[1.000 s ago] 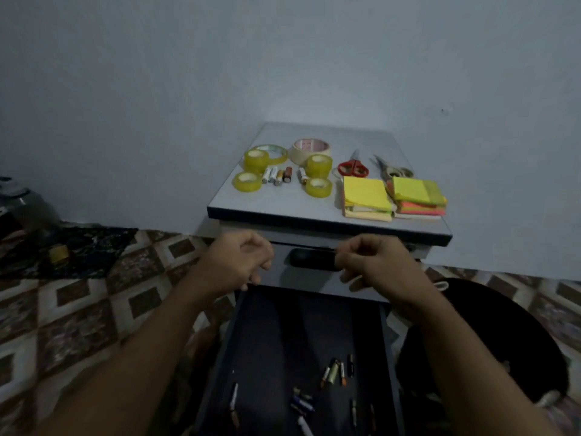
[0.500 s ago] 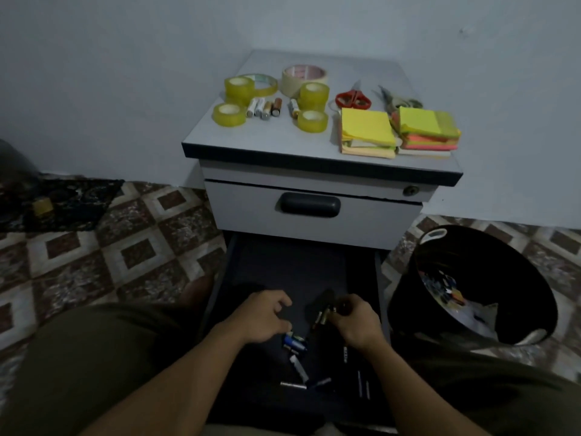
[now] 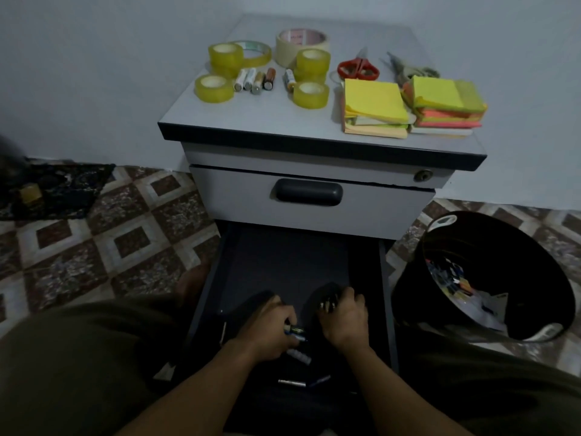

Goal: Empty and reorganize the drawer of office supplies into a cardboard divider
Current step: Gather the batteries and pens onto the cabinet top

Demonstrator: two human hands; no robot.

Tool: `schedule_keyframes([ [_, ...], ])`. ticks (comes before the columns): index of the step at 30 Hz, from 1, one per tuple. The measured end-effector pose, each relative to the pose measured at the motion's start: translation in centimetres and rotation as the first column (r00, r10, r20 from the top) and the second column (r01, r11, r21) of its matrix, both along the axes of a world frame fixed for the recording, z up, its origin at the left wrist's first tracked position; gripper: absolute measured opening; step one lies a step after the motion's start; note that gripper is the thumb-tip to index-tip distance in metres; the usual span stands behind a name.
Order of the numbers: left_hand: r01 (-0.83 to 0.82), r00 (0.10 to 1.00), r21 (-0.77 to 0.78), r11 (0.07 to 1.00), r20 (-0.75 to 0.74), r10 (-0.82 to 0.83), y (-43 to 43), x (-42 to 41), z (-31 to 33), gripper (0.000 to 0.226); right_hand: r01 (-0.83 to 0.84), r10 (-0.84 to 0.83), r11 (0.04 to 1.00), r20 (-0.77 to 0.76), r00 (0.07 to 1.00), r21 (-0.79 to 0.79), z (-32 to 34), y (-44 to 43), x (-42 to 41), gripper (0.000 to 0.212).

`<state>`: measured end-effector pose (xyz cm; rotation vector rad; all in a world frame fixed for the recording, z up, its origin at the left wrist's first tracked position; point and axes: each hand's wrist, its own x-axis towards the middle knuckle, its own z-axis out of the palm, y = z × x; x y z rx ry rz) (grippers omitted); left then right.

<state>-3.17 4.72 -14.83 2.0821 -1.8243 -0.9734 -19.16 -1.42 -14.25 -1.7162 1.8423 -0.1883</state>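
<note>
Both hands work low in the frame, inside the open drawer (image 3: 385,278) at bottom centre. The left hand (image 3: 267,328) is curled around a few small batteries (image 3: 294,330), blue and metallic ends poking out past the fingers. The right hand (image 3: 344,319) is bunched over another cluster of batteries (image 3: 328,305) at its fingertips, apparently closed on them, though the dim light hides how firm the hold is. More loose cells lie just below the hands, one pale battery (image 3: 298,357) touching the left knuckles and a silver cell (image 3: 290,382) nearer the bottom edge.

These things should handle as small, stiff, smooth cylinders: light singly, dense in a handful, and prone to roll or slip out sideways. My judgement is that they are best pinched across the middle of the barrel or scooped into a cupped palm, not taken by the ends.

Right of the drawer, a black bin (image 3: 440,225) holds scraps. Higher in the frame is the cabinet top (image 3: 283,124), with tape rolls (image 3: 213,88) at upper left, a row of sorted batteries (image 3: 254,80) beside them, red scissors (image 3: 358,69), and sticky notes (image 3: 374,103) at upper right. No cardboard divider is visible
</note>
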Motion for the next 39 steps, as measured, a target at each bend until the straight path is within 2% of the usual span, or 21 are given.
schedule_keyframes([
  [2,0.001,1.0,-0.016,1.0,0.019,-0.001,-0.1,0.0,-0.1,0.023,0.008,-0.008,1.0,0.023,1.0,0.011,-0.2,-0.1,0.2,0.047],
  [7,0.043,0.995,0.004,0.999,0.093,-0.043,-0.5,0.1,-0.2,0.028,-0.023,0.022,0.999,0.047,0.999,0.022,-0.6,-0.2,0.2,0.044],
  [14,0.029,0.994,-0.001,1.0,0.107,-0.029,-0.4,0.2,-0.2,0.018,-0.059,0.06,0.998,0.041,0.997,-0.024,-1.1,0.0,0.1,0.041],
  [20,0.068,0.98,0.011,0.998,0.186,-0.069,-0.4,0.0,-0.3,0.023,-0.098,0.102,0.993,0.065,0.993,-0.068,-1.2,0.0,-0.2,0.033],
  [23,0.064,0.982,0.029,0.998,0.178,-0.068,-0.4,0.0,-0.3,0.023,-0.116,0.122,0.989,0.07,0.99,-0.093,-1.2,0.1,-0.4,0.03],
  [26,-0.002,0.994,0.011,1.0,0.11,0.001,-0.3,0.3,-0.2,0.02,-0.132,0.141,0.984,0.068,0.988,-0.121,-1.2,0.3,-0.6,0.03],
  [29,-0.137,0.991,0.018,0.99,0.002,0.137,-0.2,0.5,0.0,0.012,-0.151,0.163,0.98,0.083,0.983,-0.133,-1.3,0.4,-0.7,0.028],
  [32,-0.288,0.951,0.053,0.956,-0.1,0.292,-0.3,0.5,0.2,0.017,-0.167,0.178,0.975,0.066,0.982,-0.144,-1.2,0.5,-0.6,0.026],
  [36,-0.409,0.893,0.104,0.906,-0.156,0.421,-0.5,0.7,0.2,0.028,-0.177,0.183,0.976,0.045,0.982,-0.125,-1.0,0.8,-0.5,0.025],
  [39,-0.467,0.844,0.167,0.869,-0.209,0.494,-0.5,0.8,0.1,0.023,-0.204,0.21,0.97,0.037,0.977,-0.134,-0.9,0.8,-0.5,0.026],
])
